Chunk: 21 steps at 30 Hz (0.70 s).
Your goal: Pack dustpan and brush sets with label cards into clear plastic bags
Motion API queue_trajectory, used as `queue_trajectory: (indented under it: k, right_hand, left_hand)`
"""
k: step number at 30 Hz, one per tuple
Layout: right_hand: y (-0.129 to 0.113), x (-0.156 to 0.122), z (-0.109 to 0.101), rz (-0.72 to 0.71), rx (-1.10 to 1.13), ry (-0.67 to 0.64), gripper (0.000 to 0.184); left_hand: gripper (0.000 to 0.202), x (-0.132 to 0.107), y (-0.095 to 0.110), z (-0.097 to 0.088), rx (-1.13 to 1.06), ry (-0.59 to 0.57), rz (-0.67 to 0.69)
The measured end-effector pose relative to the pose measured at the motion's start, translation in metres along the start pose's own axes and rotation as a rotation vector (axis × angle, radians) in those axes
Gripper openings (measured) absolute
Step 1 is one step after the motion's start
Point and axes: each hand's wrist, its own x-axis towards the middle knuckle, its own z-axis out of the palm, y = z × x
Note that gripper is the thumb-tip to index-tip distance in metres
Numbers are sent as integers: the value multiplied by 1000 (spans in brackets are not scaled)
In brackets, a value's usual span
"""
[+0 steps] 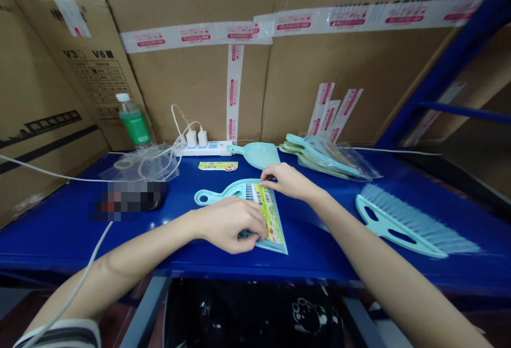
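A light blue dustpan (282, 240) lies on the blue table in front of me, its handle to the left. A small brush (249, 192) rests on it, bristles to the right. Across the bristles lies a yellow-green printed label card (273, 219). My left hand (231, 224) is closed, its fingers curled over the brush and the card's lower left side; the exact grip is hidden. At the card's upper end my right hand (288, 180) pinches the edge between thumb and finger.
Another dustpan (259, 155) and a second label card (217, 166) lie behind. Bagged brush sets (325, 157) are at back right, a loose brush (393, 225) at right. A power strip (211, 149), bottle (134, 123), plastic bag (138, 164) and white cable (99, 247) stand or lie leftward.
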Motion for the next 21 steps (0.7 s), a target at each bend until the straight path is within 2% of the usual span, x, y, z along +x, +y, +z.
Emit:
queue_trajectory:
  k: [12,16,21]
  right_hand:
    - [0,-1,1,-9,-26,-9,8]
    - [0,-1,1,4,-26,-15,9]
    - [-2,0,0,21,-31,-25,8]
  left_hand:
    - [7,0,-1,1,55,-10,10]
    - [19,0,-2,1,75,-18,39]
    - [12,0,-2,3,130,-50,57]
